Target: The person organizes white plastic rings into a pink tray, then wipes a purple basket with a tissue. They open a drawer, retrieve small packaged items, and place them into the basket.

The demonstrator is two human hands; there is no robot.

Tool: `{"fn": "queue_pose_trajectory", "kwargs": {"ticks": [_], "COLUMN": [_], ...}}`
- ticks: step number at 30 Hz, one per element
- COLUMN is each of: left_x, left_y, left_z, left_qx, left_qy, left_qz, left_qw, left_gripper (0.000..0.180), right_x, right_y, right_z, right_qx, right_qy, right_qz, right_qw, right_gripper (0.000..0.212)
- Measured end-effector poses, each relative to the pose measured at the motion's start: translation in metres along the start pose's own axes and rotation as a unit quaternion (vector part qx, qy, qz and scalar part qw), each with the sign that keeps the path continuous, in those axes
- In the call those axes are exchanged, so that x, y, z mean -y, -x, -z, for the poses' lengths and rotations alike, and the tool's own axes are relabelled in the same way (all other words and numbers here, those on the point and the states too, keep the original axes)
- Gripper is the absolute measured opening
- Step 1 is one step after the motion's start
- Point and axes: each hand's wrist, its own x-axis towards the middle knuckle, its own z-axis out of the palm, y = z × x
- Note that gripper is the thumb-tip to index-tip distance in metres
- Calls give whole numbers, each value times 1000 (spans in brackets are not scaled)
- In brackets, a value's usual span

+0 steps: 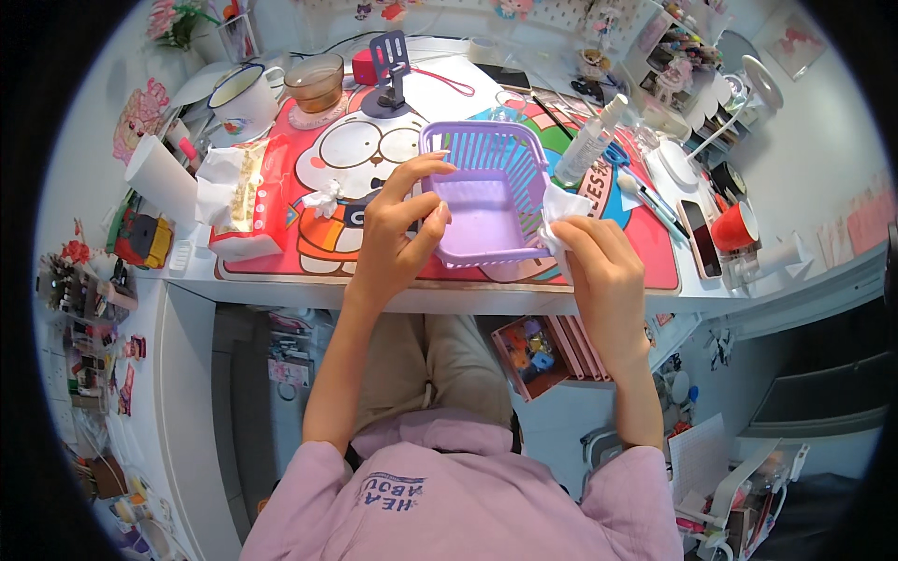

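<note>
A lilac plastic basket [479, 213] with slatted walls stands at the desk's front, its inside facing up. At its left rim is my left hand [400, 220], fingers bent and apart, fingertips over the rim; whether they touch it is hard to tell. My right hand [606, 266] pinches a crumpled white tissue [567, 204] against the basket's right rim. Left of the basket lies another balled tissue [324, 198] on the colourful cartoon desk mat [309, 252].
A red tissue pack [251, 210], an enamel mug [243, 101], an amber glass bowl [315, 82] and a dark phone stand [389, 79] are at the left and back. On the right stand a clear spray bottle [591, 140], a phone [699, 238] and a red cup [734, 227].
</note>
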Motion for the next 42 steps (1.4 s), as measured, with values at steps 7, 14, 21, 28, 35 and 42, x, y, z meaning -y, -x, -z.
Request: {"fn": "queue_pose_trajectory", "kwargs": {"ticks": [7,14,21,28,35,42], "left_x": [-16,-3,0,-3,-8,-3], "left_y": [-3,-17,-13,-13,-21,-21], "left_z": [13,13,-14,-23,-35,-31], "left_qx": [107,57,-70,-94,-157,-141], "left_qy": [-107,16,-13,63,29,112], "left_qz": [-71,6,57,104,97,104], "left_qw": [986,998,996,988,982,978], "left_gripper": [30,18,32,33,35,42], "right_x": [0,17,48,8,60,30], "right_y": [7,20,-4,9,-9,-3], "right_z": [13,14,-40,-21,-47,-34], "right_qx": [-179,-194,-90,-54,-30,-47], "right_qy": [-21,8,-46,1,7,-44], "right_qz": [-87,-130,35,-62,-4,3], "right_qw": [980,972,994,997,1000,998], "right_gripper": [28,26,29,31,35,31]}}
